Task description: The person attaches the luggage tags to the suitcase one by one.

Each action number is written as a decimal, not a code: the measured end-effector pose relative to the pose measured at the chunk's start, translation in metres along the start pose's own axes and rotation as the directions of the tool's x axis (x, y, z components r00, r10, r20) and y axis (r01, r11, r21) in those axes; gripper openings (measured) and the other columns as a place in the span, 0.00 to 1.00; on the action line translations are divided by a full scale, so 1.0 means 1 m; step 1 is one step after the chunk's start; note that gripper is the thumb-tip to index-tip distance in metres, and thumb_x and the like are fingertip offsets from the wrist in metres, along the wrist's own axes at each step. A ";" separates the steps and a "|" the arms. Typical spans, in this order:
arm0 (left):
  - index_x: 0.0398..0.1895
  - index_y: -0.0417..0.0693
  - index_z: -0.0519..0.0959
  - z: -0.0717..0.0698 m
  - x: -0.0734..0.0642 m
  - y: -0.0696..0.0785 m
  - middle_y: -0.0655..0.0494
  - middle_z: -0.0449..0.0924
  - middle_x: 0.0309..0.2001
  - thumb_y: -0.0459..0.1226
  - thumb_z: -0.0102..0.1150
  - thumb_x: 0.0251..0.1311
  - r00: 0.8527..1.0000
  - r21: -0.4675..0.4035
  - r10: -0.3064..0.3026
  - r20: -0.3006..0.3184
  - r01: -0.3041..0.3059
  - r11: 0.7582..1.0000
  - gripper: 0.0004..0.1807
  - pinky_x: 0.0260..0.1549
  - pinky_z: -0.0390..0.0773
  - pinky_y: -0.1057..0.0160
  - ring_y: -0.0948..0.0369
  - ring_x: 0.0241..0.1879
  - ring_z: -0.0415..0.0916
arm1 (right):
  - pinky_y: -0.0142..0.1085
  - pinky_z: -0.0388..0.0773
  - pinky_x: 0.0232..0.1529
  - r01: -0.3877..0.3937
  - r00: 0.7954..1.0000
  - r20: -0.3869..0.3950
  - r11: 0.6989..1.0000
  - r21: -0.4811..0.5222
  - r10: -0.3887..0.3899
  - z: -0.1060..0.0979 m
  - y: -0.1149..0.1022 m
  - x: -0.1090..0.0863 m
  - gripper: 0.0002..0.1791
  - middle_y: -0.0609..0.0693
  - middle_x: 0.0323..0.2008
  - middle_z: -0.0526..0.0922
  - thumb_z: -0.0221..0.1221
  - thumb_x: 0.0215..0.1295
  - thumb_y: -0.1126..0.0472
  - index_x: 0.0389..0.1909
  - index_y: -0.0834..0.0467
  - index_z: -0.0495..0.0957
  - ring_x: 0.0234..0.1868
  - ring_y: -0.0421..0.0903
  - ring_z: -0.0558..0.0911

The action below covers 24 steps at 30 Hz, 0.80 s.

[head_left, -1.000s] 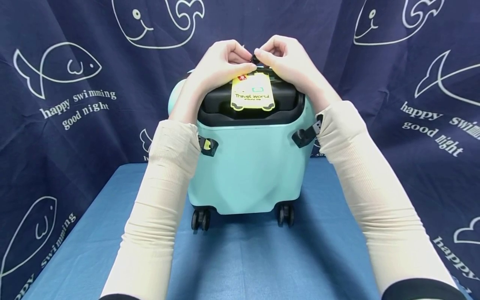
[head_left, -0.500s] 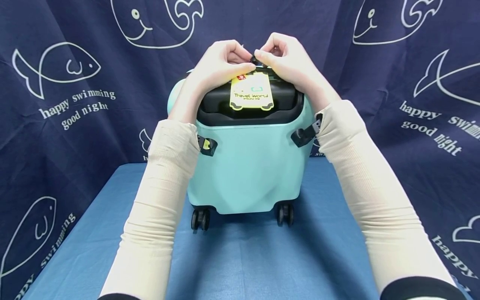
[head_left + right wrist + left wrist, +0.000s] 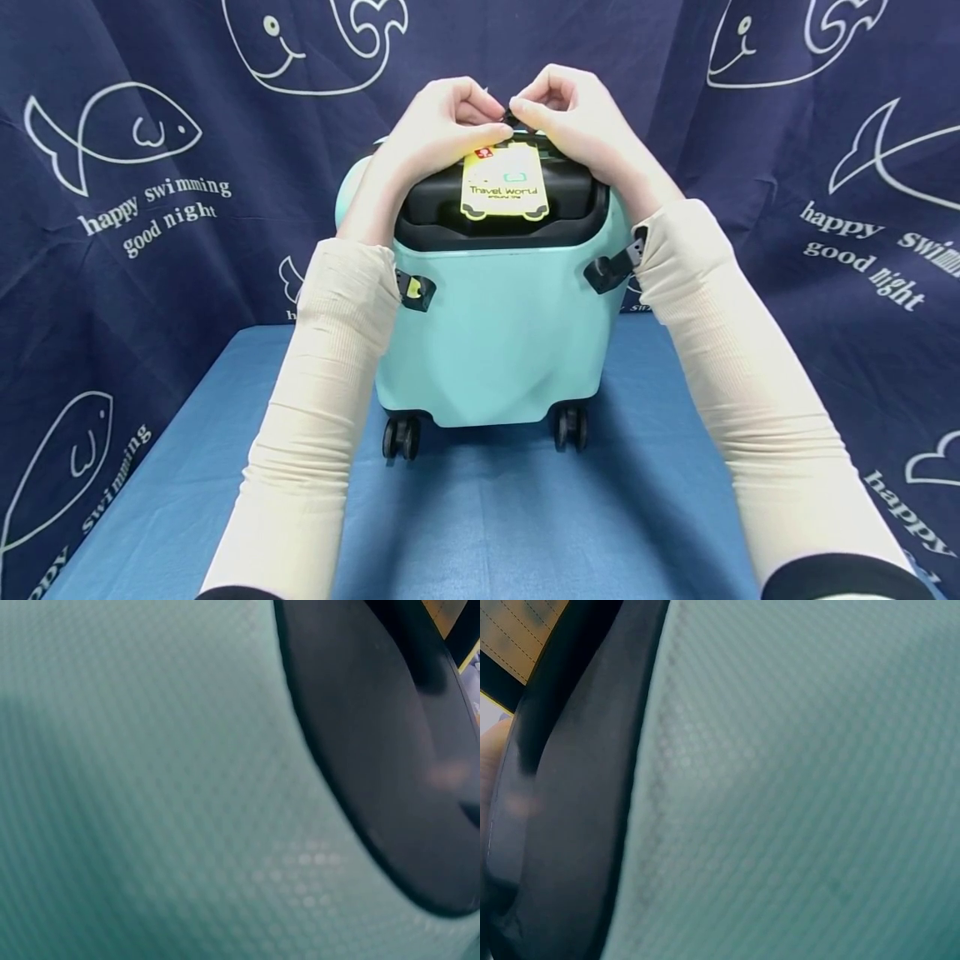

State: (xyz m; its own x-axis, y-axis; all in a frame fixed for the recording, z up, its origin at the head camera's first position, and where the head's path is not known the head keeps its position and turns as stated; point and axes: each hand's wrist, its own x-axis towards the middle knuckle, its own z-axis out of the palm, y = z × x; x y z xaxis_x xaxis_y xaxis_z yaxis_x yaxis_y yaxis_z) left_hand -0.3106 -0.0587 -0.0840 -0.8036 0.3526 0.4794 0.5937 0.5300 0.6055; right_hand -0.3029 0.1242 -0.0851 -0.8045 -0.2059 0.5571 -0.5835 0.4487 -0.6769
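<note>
A mint-green suitcase (image 3: 495,333) stands upright on its wheels, its black handle recess (image 3: 495,237) facing up toward me. From the top hangs a yellow luggage tag (image 3: 504,187) printed "Travel World". My left hand (image 3: 442,125) and right hand (image 3: 573,112) meet just above it, thumbs and fingertips pinching the small black strap (image 3: 512,119) of the tag. Their fingers cover most of that strap. Both wrist views are filled by the textured shell (image 3: 795,780) and the dark recess (image 3: 375,727); part of a finger (image 3: 490,757) shows at the left wrist view's edge.
Black wrist-camera mounts (image 3: 611,268) sit at both cuffs, in front of the suitcase. Black caster wheels (image 3: 401,437) rest on the blue cloth-covered table (image 3: 480,525). A dark blue curtain (image 3: 150,275) with white fish drawings hangs behind and at both sides.
Almost nothing differs: both hands keep their pinch on the tag's strap, with only slight shifts of the fingers. Suitcase and tag stay in place.
</note>
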 end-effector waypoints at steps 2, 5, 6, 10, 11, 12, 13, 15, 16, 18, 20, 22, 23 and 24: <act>0.44 0.47 0.76 0.000 0.000 0.000 0.54 0.83 0.42 0.44 0.63 0.56 1.000 -0.002 0.002 0.003 -0.002 1.000 0.16 0.44 0.70 0.74 0.68 0.40 0.77 | 0.29 0.63 0.29 0.009 1.000 -0.002 1.000 0.002 -0.009 0.000 0.001 0.000 0.04 0.40 0.24 0.76 0.59 0.62 0.59 0.29 0.51 0.76 0.25 0.38 0.72; 0.44 0.47 0.77 0.000 0.000 0.000 0.55 0.83 0.41 0.44 0.63 0.56 1.000 -0.004 0.004 0.006 -0.004 1.000 0.15 0.44 0.71 0.74 0.67 0.39 0.77 | 0.29 0.62 0.27 0.025 1.000 -0.002 1.000 -0.002 -0.025 0.000 0.001 0.001 0.07 0.40 0.23 0.76 0.59 0.62 0.60 0.26 0.50 0.74 0.24 0.37 0.72; 0.44 0.47 0.77 0.001 0.000 0.000 0.56 0.83 0.40 0.44 0.63 0.56 1.000 -0.003 0.005 0.007 -0.005 1.000 0.15 0.44 0.71 0.74 0.67 0.39 0.77 | 0.29 0.62 0.26 0.030 1.000 -0.002 1.000 -0.005 -0.030 0.000 0.002 0.001 0.07 0.41 0.23 0.76 0.59 0.62 0.60 0.25 0.51 0.73 0.24 0.37 0.72; 0.44 0.47 0.77 0.000 0.001 0.000 0.57 0.83 0.39 0.44 0.63 0.56 1.000 0.000 0.003 0.008 -0.003 1.000 0.15 0.43 0.70 0.74 0.67 0.39 0.77 | 0.29 0.62 0.26 0.040 0.999 -0.008 0.999 -0.024 -0.040 0.000 0.002 0.001 0.08 0.42 0.23 0.76 0.59 0.62 0.60 0.24 0.50 0.73 0.23 0.37 0.71; 0.44 0.47 0.77 0.000 0.001 -0.001 0.57 0.83 0.39 0.44 0.63 0.56 1.000 -0.001 0.003 0.007 -0.003 1.000 0.15 0.43 0.70 0.74 0.67 0.39 0.77 | 0.29 0.62 0.27 0.040 0.999 -0.011 0.999 -0.028 -0.040 0.000 0.002 0.001 0.07 0.42 0.23 0.76 0.59 0.62 0.60 0.25 0.50 0.73 0.23 0.37 0.71; 0.44 0.47 0.77 0.000 0.001 -0.001 0.57 0.83 0.39 0.44 0.63 0.56 1.000 -0.002 0.004 0.006 -0.004 1.000 0.15 0.43 0.70 0.74 0.67 0.39 0.77 | 0.29 0.62 0.27 0.037 0.999 -0.013 0.999 -0.026 -0.037 0.000 0.002 0.002 0.07 0.42 0.23 0.76 0.59 0.62 0.60 0.25 0.50 0.74 0.23 0.37 0.71; 0.44 0.47 0.77 0.000 0.001 -0.001 0.57 0.83 0.39 0.44 0.63 0.56 1.000 -0.003 0.004 0.005 -0.004 1.000 0.15 0.44 0.70 0.73 0.67 0.39 0.77 | 0.29 0.62 0.28 0.032 0.999 -0.015 0.999 -0.021 -0.033 0.000 0.002 0.002 0.06 0.42 0.24 0.76 0.59 0.62 0.60 0.27 0.51 0.75 0.24 0.37 0.71; 0.44 0.47 0.77 0.000 0.000 -0.001 0.56 0.83 0.41 0.44 0.63 0.57 1.000 -0.002 0.002 0.001 -0.002 1.000 0.15 0.44 0.70 0.74 0.67 0.40 0.77 | 0.29 0.63 0.30 0.019 1.000 -0.014 1.000 -0.008 -0.019 0.000 0.001 0.002 0.03 0.41 0.25 0.76 0.59 0.62 0.58 0.30 0.52 0.76 0.25 0.37 0.71; 0.44 0.47 0.77 0.000 0.000 -0.001 0.55 0.83 0.42 0.44 0.62 0.57 1.000 0.000 0.001 -0.001 -0.001 1.000 0.15 0.45 0.70 0.73 0.67 0.40 0.77 | 0.29 0.64 0.31 0.011 1.000 -0.012 1.000 -0.002 -0.011 0.001 0.001 0.001 0.03 0.41 0.25 0.76 0.59 0.63 0.57 0.32 0.52 0.77 0.27 0.38 0.72; 0.45 0.47 0.76 0.001 0.000 -0.001 0.54 0.83 0.44 0.44 0.62 0.57 1.000 0.003 -0.002 -0.004 0.002 1.000 0.16 0.45 0.70 0.73 0.67 0.41 0.77 | 0.28 0.64 0.33 -0.006 1.000 -0.006 1.000 0.011 0.006 0.000 0.001 0.001 0.06 0.41 0.27 0.76 0.59 0.62 0.56 0.36 0.53 0.79 0.29 0.38 0.72; 0.46 0.47 0.76 0.000 0.000 0.000 0.53 0.83 0.45 0.45 0.62 0.57 1.000 0.007 -0.006 -0.006 0.006 1.000 0.17 0.46 0.70 0.73 0.68 0.41 0.77 | 0.28 0.65 0.34 -0.015 1.000 -0.001 1.000 0.008 0.015 0.000 0.000 0.000 0.08 0.41 0.28 0.77 0.60 0.62 0.55 0.38 0.54 0.79 0.30 0.39 0.73; 0.46 0.47 0.76 0.001 0.000 0.000 0.53 0.83 0.45 0.45 0.62 0.57 1.000 0.006 -0.006 -0.005 0.006 1.000 0.17 0.46 0.70 0.73 0.67 0.42 0.77 | 0.28 0.65 0.34 -0.014 1.000 -0.003 1.000 -0.002 0.014 0.000 0.000 0.000 0.08 0.40 0.28 0.77 0.61 0.61 0.55 0.38 0.53 0.79 0.30 0.39 0.73; 0.46 0.47 0.76 0.001 0.000 0.000 0.53 0.83 0.45 0.45 0.62 0.57 1.000 0.004 -0.005 -0.005 0.005 1.000 0.17 0.46 0.70 0.73 0.67 0.41 0.77 | 0.28 0.65 0.32 -0.011 1.000 -0.007 1.000 -0.006 0.011 -0.001 0.000 0.000 0.06 0.40 0.28 0.77 0.61 0.61 0.56 0.36 0.52 0.79 0.29 0.39 0.73; 0.46 0.47 0.76 0.001 0.000 0.001 0.53 0.83 0.44 0.45 0.62 0.57 1.000 0.002 -0.003 -0.003 0.003 1.000 0.17 0.45 0.70 0.73 0.67 0.41 0.77 | 0.29 0.65 0.31 -0.007 1.000 -0.009 1.000 -0.010 0.007 -0.001 0.000 0.000 0.04 0.40 0.28 0.77 0.61 0.61 0.56 0.34 0.52 0.79 0.28 0.39 0.74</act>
State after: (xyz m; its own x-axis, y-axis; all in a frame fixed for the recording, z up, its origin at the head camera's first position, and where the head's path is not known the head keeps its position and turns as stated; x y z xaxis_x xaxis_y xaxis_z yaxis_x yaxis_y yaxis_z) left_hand -0.3103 -0.0578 -0.0841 -0.8054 0.3489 0.4793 0.5911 0.5329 0.6054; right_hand -0.3027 0.1250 -0.0848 -0.8072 -0.1949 0.5571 -0.5771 0.4588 -0.6756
